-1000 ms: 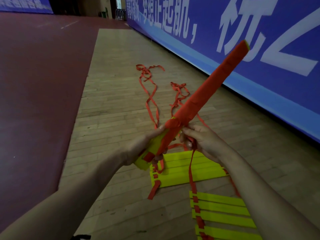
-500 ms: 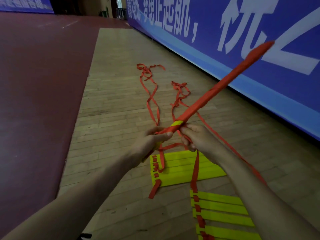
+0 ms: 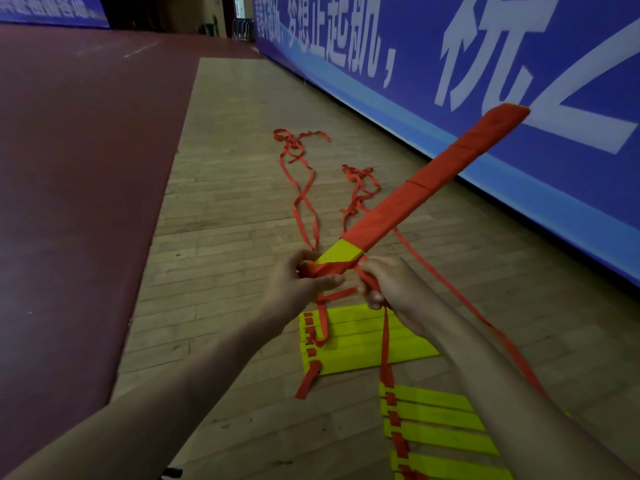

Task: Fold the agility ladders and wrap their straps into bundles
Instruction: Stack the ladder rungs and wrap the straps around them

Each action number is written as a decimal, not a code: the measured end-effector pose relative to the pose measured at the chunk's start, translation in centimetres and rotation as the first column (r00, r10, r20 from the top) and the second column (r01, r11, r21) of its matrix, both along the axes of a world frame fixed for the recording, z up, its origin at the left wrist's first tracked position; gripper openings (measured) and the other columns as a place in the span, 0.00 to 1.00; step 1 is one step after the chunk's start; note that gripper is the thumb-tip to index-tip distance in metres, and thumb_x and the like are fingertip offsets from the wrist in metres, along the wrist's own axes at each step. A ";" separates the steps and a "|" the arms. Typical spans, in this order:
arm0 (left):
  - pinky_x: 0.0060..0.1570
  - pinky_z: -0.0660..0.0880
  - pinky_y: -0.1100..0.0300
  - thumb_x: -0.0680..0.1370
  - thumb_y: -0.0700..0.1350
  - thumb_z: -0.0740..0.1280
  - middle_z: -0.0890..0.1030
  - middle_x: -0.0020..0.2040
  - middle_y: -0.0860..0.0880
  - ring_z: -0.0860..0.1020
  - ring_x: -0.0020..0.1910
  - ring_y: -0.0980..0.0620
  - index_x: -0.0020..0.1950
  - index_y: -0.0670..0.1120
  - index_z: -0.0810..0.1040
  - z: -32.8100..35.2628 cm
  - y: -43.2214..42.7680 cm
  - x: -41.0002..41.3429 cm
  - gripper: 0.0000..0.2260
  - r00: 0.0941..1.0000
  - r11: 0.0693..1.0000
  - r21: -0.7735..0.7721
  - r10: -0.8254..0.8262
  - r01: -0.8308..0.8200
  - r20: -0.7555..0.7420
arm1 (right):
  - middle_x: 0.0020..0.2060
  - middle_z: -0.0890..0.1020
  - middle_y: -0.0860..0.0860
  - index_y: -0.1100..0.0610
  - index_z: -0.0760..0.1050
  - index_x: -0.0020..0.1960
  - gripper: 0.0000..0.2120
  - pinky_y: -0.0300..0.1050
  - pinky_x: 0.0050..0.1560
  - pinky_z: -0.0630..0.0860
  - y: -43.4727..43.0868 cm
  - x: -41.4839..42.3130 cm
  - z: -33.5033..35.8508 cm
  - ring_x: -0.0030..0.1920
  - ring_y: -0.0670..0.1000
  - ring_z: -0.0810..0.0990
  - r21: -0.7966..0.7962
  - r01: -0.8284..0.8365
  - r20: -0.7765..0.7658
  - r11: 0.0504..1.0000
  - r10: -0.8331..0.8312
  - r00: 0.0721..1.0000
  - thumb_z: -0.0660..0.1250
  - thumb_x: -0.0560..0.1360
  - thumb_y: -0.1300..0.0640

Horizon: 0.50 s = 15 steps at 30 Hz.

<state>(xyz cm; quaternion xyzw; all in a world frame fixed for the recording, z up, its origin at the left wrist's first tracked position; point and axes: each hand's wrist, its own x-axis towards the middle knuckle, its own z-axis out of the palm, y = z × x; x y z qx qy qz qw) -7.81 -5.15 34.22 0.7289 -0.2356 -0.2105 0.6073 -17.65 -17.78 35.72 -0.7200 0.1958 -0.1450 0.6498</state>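
A folded ladder bundle (image 3: 426, 188), yellow rungs wound almost wholly in red strap, points up and to the right. My left hand (image 3: 299, 284) grips its near end, where a patch of yellow still shows. My right hand (image 3: 388, 287) pinches the loose red strap (image 3: 385, 337) right beside the bundle; the strap hangs from it down to the floor. Two stacks of yellow rungs lie below my hands: one (image 3: 367, 344) in the middle, one (image 3: 440, 431) nearer and to the right.
Loose red straps (image 3: 301, 188) trail in tangles over the wooden floor (image 3: 225, 237) ahead. A blue banner wall (image 3: 450, 64) runs along the right. Dark red flooring (image 3: 76, 168) covers the left side.
The bundle has turned about its long axis, from edge-on to its flat side facing me, with one more strap turn near the left hand. Both hands stayed close together at its near end.
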 end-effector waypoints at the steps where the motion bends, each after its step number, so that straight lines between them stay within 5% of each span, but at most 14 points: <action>1: 0.26 0.68 0.71 0.68 0.40 0.77 0.74 0.39 0.50 0.72 0.30 0.60 0.53 0.44 0.78 0.0 0.1 0.1 0.16 1.000 1.000 0.002 -0.001 0.001 0.009 | 0.25 0.72 0.53 0.60 0.70 0.32 0.16 0.36 0.21 0.61 -0.1 0.0 0.1 0.19 0.43 0.63 0.036 0.004 0.005 0.999 -0.004 1.000 0.54 0.77 0.66; 7: 0.30 0.71 0.66 0.67 0.42 0.78 0.77 0.43 0.47 0.74 0.34 0.56 0.54 0.46 0.77 0.3 0.4 0.1 0.18 0.997 0.999 0.035 -0.003 0.000 0.083 | 0.25 0.70 0.51 0.57 0.66 0.32 0.15 0.37 0.21 0.58 -0.3 -0.1 0.2 0.19 0.43 0.61 0.110 0.007 -0.019 0.994 -0.005 1.000 0.55 0.78 0.64; 10: 0.40 0.73 0.55 0.64 0.43 0.80 0.78 0.47 0.43 0.77 0.44 0.46 0.52 0.43 0.78 0.3 0.5 0.1 0.20 0.955 0.996 0.051 0.055 -0.073 0.292 | 0.26 0.68 0.52 0.56 0.66 0.32 0.17 0.37 0.21 0.58 0.0 0.3 0.1 0.19 0.43 0.61 0.109 0.028 -0.021 0.994 -0.026 0.999 0.58 0.80 0.58; 15: 0.47 0.72 0.50 0.66 0.44 0.78 0.77 0.52 0.47 0.75 0.52 0.43 0.56 0.46 0.79 0.4 0.6 -1.0 0.20 0.666 0.948 0.144 0.087 -0.283 0.741 | 0.22 0.69 0.49 0.56 0.70 0.37 0.19 0.35 0.19 0.58 1.0 1.3 -0.3 0.17 0.43 0.64 0.118 0.180 -0.067 0.977 -0.173 0.983 0.63 0.78 0.43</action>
